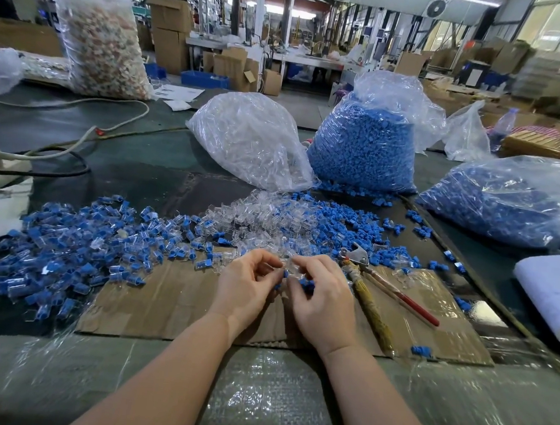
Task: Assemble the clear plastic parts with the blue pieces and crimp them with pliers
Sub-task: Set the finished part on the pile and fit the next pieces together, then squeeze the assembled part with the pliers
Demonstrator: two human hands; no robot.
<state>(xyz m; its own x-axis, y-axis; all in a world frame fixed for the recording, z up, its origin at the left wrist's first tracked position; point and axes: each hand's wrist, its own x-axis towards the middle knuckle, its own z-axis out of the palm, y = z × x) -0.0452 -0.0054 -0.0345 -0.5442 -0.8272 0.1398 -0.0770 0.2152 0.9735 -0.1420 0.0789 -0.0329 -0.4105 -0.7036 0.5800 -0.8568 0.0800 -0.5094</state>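
Note:
My left hand and my right hand meet over the cardboard sheet, fingers curled. Between their fingertips sits a clear plastic part with a blue piece under it. More blue pieces lie in my right hand's curled fingers. The pliers lie on the cardboard just right of my right hand, untouched. A loose heap of clear parts and blue pieces lies beyond my hands. Assembled clear-and-blue units pile up at the left.
Behind the heaps stand a bag of clear parts and two bags of blue pieces. Cables cross the table at the left. A white roll lies at the right edge. A single blue piece rests near the cardboard's front right corner.

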